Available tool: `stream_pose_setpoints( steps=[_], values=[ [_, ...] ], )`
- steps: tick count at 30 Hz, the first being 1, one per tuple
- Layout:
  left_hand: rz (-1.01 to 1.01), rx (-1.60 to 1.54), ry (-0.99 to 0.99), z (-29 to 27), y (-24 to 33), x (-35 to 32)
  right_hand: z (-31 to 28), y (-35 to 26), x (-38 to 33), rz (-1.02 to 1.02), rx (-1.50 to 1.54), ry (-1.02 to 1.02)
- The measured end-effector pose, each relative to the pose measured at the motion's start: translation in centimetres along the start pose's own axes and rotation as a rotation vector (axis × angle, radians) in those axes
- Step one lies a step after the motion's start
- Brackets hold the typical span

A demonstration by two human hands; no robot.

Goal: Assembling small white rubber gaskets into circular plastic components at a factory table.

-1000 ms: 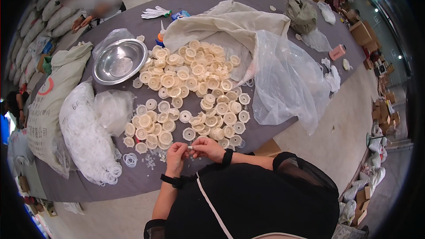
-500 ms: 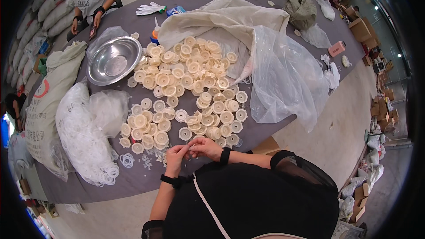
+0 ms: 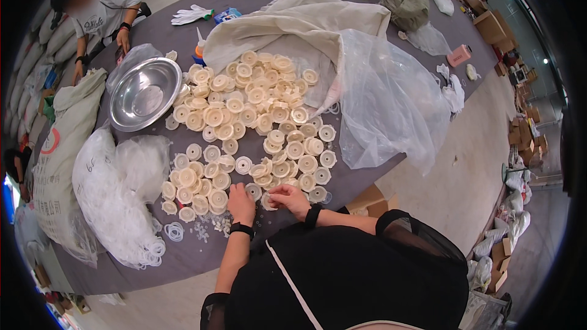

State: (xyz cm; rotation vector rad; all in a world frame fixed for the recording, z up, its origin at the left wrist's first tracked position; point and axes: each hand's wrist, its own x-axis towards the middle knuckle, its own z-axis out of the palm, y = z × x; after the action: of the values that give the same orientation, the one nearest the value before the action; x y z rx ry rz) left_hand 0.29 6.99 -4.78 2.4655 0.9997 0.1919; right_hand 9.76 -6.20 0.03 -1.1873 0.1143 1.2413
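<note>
My left hand (image 3: pixel 242 204) reaches forward at the near edge of the cream plastic wheels (image 3: pixel 202 177), its fingers stretched out. Right beside its fingertips lies a wheel with a grey centre (image 3: pixel 252 191); whether they touch I cannot tell. My right hand (image 3: pixel 291 200) is closed in a pinch over another wheel (image 3: pixel 268 201) at the near edge of the right cluster. Whatever its fingertips hold is too small to make out. Small white pieces (image 3: pixel 221 222) and clear bits (image 3: pixel 201 230) are scattered left of my left wrist.
A steel bowl (image 3: pixel 145 93) sits at the left, with a bag of white rings (image 3: pixel 116 201) and loose rings (image 3: pixel 174 231) nearer me. A large sack (image 3: pixel 299 18) and clear plastic (image 3: pixel 391 104) cover the right. Across the table stands another person (image 3: pixel 101 9).
My hands, together before, have moved apart. The left has gone forward to the wheels, the right slightly right. The view has shifted a little, and the person opposite leans lower.
</note>
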Motion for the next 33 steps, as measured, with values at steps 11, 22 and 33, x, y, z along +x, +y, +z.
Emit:
stream_pose_setpoints(
  steps=[11,22,33],
  values=[
    [-0.345,-1.065,-0.017,-3.9,0.7,-2.8,1.3,1.8,0.8,-0.152,-0.138,-0.194],
    [-0.328,-1.352,-0.123,-7.1,2.1,-4.3,2.1,1.8,-0.6,-0.287,-0.173,-0.207],
    [-0.282,-1.382,-0.173,-8.9,3.2,-5.3,1.7,1.0,-1.8,-0.409,-0.476,-0.151]
  ],
)
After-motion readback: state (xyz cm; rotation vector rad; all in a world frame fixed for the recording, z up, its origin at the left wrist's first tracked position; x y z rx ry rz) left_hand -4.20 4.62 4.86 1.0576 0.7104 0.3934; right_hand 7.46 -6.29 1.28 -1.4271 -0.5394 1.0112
